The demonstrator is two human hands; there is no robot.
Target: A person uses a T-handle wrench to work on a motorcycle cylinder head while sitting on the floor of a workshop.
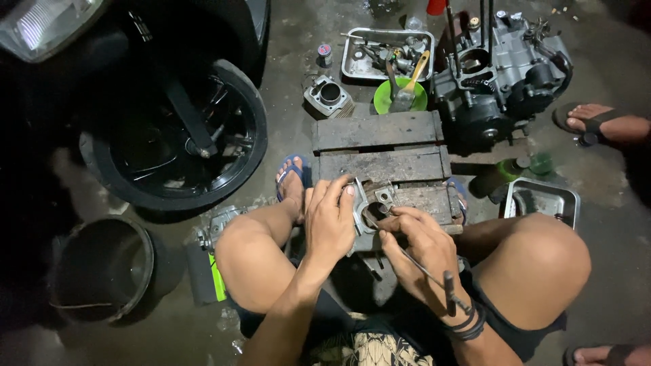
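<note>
A small metal engine part (372, 205) lies on a low wooden pallet (380, 146) between my knees. My left hand (328, 220) presses on the part's left side and holds it. My right hand (419, 242) grips a thin T-handle tool (426, 273), whose tip goes into the part's opening. The tool's cross handle sticks out near my right wrist.
A motorcycle front wheel (178, 139) stands at the left, a black bucket (102, 268) below it. Beyond the pallet are a cylinder block (328, 96), a metal tray (352, 64) of parts, a green bowl (383, 100) with a brush, and an engine (498, 71). Another tray (542, 200) and another person's sandalled foot (597, 122) are at the right.
</note>
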